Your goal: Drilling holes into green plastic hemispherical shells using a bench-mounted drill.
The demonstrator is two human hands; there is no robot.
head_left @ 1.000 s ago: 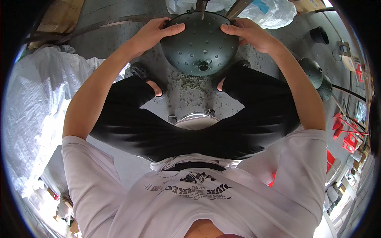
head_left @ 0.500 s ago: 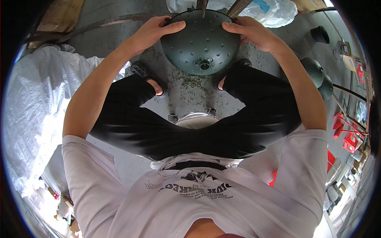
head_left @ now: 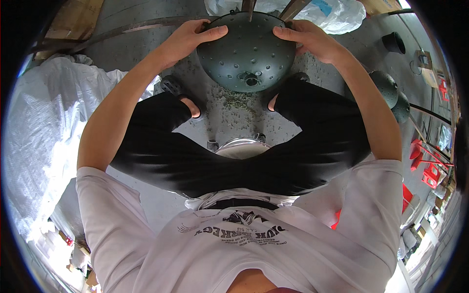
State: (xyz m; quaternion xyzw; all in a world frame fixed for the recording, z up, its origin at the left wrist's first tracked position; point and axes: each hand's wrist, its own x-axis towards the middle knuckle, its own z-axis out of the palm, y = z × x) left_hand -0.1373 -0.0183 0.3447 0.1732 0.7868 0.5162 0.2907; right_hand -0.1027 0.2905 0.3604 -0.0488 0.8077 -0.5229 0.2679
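A dark green rounded shell (head_left: 246,56), dotted with small raised bumps or holes, sits between my feet and knees at the top of the view. Near its lower edge is a round, ring-like opening. My left hand (head_left: 198,39) grips the shell's left rim, thumb lying over the top surface. On the opposite rim my right hand (head_left: 305,38) holds it the same way, thumb pointing inward. The fingers of both hands curl out of sight under the rim. Behind the shell, dark upright bars (head_left: 248,7) meet its far edge.
Small green scraps (head_left: 237,100) litter the grey floor below the shell. White plastic sheeting (head_left: 44,127) lies to the left. At right are similar green shells (head_left: 386,90), a black pot (head_left: 394,43) and a red stool (head_left: 431,175). A clear plastic bag (head_left: 337,14) lies behind.
The shell and both hands have shifted very slightly; the grip on the rim is the same.
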